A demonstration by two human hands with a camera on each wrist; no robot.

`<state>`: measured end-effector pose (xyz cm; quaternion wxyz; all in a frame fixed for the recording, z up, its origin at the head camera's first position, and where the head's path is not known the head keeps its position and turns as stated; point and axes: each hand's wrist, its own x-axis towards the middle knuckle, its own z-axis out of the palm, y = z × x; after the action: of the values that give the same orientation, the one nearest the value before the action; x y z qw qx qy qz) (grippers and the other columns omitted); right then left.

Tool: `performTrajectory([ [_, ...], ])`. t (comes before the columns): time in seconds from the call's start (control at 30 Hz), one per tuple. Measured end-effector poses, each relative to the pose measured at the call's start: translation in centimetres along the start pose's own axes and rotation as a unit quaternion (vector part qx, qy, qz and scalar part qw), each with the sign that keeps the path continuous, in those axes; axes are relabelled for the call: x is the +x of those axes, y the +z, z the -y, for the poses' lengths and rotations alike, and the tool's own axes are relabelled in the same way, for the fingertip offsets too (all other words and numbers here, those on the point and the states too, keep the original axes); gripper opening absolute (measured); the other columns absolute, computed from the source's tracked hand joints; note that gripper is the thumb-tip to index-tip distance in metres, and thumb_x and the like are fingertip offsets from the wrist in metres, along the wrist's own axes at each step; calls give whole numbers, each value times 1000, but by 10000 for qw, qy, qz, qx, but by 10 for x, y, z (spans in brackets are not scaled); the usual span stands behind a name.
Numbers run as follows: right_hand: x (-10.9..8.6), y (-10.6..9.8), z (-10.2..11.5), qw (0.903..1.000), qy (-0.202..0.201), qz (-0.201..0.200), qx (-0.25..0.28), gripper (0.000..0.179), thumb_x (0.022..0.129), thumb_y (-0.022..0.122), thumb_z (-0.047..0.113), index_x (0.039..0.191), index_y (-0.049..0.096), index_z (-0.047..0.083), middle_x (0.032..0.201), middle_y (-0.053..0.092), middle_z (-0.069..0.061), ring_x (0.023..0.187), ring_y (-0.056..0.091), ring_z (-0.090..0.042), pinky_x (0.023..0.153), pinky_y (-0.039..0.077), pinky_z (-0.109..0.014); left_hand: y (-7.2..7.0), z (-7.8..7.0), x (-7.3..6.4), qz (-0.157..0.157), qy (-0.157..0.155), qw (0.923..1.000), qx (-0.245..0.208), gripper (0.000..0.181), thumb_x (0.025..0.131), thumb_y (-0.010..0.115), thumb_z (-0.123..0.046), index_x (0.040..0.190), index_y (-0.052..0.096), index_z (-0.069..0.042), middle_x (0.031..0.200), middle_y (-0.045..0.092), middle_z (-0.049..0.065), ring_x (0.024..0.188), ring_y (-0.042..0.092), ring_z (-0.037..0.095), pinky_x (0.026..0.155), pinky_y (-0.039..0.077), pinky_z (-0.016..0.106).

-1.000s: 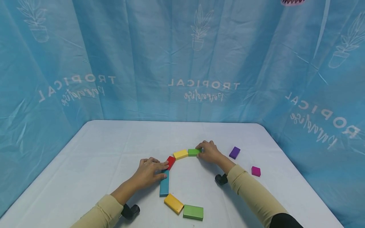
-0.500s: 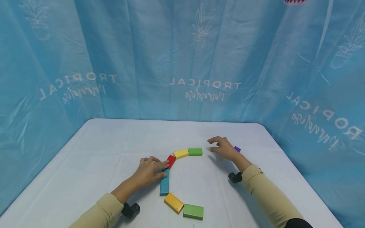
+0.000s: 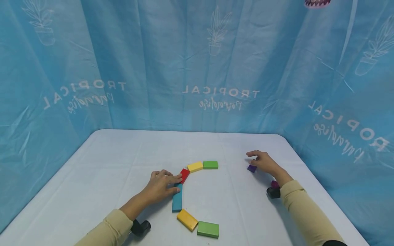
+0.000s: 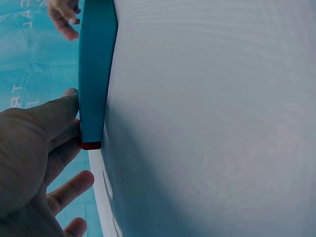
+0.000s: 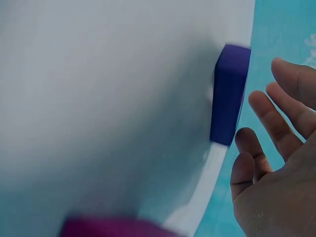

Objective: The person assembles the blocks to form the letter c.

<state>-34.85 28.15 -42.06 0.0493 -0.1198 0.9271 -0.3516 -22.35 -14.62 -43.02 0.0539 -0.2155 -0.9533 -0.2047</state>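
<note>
My left hand (image 3: 160, 187) rests at the joint of a red block (image 3: 185, 175) and a long blue block (image 3: 177, 201). Its fingertips touch the red one, and in the left wrist view the thumb lies against the blue block's side (image 4: 94, 74). Over a purple block (image 3: 251, 168) at the right, my right hand (image 3: 267, 164) hovers with spread, loosely bent fingers and partly covers it. The right wrist view has the purple block (image 5: 229, 96) beside the fingers, with a gap between them.
From the red block a yellow block (image 3: 195, 167) and a green block (image 3: 210, 165) curve rightward. Nearer, another yellow block (image 3: 187, 220) and green block (image 3: 208, 229) continue the arc. A magenta block (image 3: 275, 183) lies under the right wrist. Blue curtains (image 3: 197, 68) enclose the white table (image 3: 129, 147).
My right hand has left the far green block and moved right to the purple block, its fingers opening on the way. The left hand has stayed on the red and blue blocks.
</note>
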Motion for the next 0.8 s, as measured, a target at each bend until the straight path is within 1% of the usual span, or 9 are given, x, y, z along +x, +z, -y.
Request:
performTrajectory([
  [0.2, -4, -9, -15, 10000, 37, 64, 30, 40, 92, 57, 8, 132, 56, 1, 134, 50, -22, 105, 51, -35, 86, 44, -48, 0, 0, 0, -6, 30, 10000, 34, 44, 82, 77, -28, 123, 68, -14, 130, 60, -5, 112, 48, 21, 95, 27, 53],
  [0.43, -10, -11, -29, 9987, 240, 255, 357, 43, 91, 59, 8, 133, 56, 3, 136, 48, -23, 113, 49, -37, 95, 39, -54, -2, -1, 0, 7, 83, 10000, 33, 44, 82, 77, -28, 123, 68, -14, 130, 60, -3, 111, 48, 21, 95, 27, 54],
  [0.6, -15, -11, -32, 9986, 214, 291, 378, 45, 89, 62, 6, 134, 56, 6, 135, 49, -21, 111, 50, -34, 93, 40, -52, -1, -1, 1, 23, 35, 10000, 67, 44, 82, 77, -28, 123, 68, -14, 130, 61, -4, 111, 48, 20, 94, 27, 54],
  [0.8, -21, -11, -31, 9979, 93, 496, 394, 49, 86, 62, 3, 134, 56, 8, 134, 48, -19, 106, 49, -31, 89, 41, -47, 0, -1, 0, 54, -15, 10000, 78, 45, 82, 77, -28, 123, 67, -14, 130, 60, -4, 111, 48, 20, 95, 27, 54],
])
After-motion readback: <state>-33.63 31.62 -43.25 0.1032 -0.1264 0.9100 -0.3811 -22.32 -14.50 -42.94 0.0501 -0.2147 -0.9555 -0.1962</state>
